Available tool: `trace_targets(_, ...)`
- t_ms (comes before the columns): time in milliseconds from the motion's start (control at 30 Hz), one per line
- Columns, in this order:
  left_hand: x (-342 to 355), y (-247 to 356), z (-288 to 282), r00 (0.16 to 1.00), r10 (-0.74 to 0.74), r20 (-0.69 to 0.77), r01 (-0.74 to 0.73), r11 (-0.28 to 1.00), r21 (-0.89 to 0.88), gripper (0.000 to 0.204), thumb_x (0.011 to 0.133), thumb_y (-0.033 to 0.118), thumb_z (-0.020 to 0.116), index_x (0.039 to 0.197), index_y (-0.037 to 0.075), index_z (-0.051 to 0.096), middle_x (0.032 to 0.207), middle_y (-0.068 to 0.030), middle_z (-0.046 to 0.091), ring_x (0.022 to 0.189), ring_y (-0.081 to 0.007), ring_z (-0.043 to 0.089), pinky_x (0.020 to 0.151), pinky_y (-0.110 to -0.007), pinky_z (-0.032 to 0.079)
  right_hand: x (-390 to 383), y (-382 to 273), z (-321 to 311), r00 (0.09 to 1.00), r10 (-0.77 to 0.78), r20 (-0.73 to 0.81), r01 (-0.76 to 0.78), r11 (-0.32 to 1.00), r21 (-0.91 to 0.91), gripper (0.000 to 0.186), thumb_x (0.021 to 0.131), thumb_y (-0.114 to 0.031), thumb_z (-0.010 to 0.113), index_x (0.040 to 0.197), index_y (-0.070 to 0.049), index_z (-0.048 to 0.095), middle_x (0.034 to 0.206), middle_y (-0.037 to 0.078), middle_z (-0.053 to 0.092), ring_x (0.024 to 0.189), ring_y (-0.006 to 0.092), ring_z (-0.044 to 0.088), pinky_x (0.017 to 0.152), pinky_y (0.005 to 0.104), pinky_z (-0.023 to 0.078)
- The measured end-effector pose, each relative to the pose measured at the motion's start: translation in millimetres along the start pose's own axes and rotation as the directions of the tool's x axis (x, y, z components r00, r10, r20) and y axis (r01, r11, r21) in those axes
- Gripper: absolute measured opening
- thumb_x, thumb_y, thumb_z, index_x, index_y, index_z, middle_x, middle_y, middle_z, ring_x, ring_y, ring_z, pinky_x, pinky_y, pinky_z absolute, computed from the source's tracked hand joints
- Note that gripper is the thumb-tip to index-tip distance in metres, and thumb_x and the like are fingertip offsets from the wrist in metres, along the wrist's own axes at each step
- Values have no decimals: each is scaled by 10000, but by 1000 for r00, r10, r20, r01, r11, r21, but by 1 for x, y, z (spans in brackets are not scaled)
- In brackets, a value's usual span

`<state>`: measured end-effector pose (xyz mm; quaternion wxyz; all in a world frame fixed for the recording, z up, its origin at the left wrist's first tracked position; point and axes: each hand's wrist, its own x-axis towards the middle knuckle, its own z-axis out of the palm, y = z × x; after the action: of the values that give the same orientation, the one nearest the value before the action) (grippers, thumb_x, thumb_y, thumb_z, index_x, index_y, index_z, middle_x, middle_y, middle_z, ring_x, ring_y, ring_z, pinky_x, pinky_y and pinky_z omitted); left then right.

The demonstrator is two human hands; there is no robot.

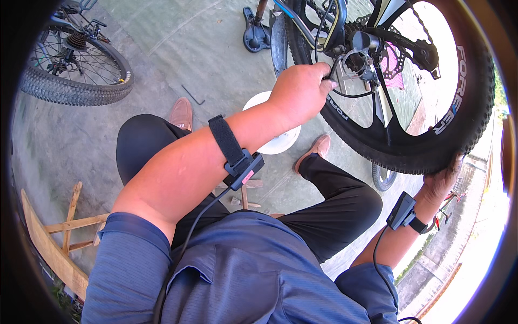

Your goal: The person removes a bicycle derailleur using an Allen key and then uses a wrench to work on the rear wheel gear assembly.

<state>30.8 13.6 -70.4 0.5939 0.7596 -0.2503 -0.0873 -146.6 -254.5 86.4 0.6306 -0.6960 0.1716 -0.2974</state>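
Note:
A bicycle wheel with a knobby black tyre (377,156) and broad black-and-silver spokes stands before me at the upper right. My left hand (307,90) is closed, thumb and fingertips pinched on a thin black cable (353,96) that loops beside the hub. Near those fingertips are a round metal clamp-like part (357,63), the dark sprockets and the rear derailleur (425,55). Lower right, my right hand (443,177) grips the tyre at its edge; some of its fingers are hidden behind the rubber.
Another bicycle's rear wheel (81,97) is at the upper left. An L-shaped hex key (193,95) lies on the floor. Behind my left forearm sits a white basin (283,141). A black pump-like foot (255,35) stands beyond, and a wooden frame (67,232) is at the lower left.

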Motion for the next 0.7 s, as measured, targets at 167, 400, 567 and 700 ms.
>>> trace_targets(167,-1,5,-2,999,-38,39,40,998,-48,212,844,203,630,830,-4,589,628,-180,583,577,-335,579,542,-402,433,-3,-2,6,1000,11,6,-11,1000,-9,659,903,-358,556,1394,10,314,1339,207,458,1179,403,499,1042,467,382)
trace_targets(400,2,3,-1,997,72,-20,-71,995,69,189,848,184,608,815,2,566,625,-194,572,613,-383,570,556,-447,426,-2,0,4,1000,5,18,-6,1000,23,638,913,-345,543,1392,10,317,1343,210,453,1178,409,498,1039,476,382)
trace_targets(567,2,8,3,1000,4,13,-5,1000,27,195,849,189,612,812,4,560,614,-182,574,601,-361,575,554,-434,430,-2,0,3,998,-4,63,1,999,43,611,923,-334,529,1385,12,327,1330,209,467,1176,401,502,1029,473,394)
trace_targets(700,-1,2,6,999,-47,-14,46,996,-70,238,863,214,618,796,-3,546,611,-159,577,546,-289,567,535,-391,431,-1,1,1,999,-20,-29,20,1000,-5,595,924,-322,530,1373,19,341,1317,207,481,1172,392,507,1030,468,395)
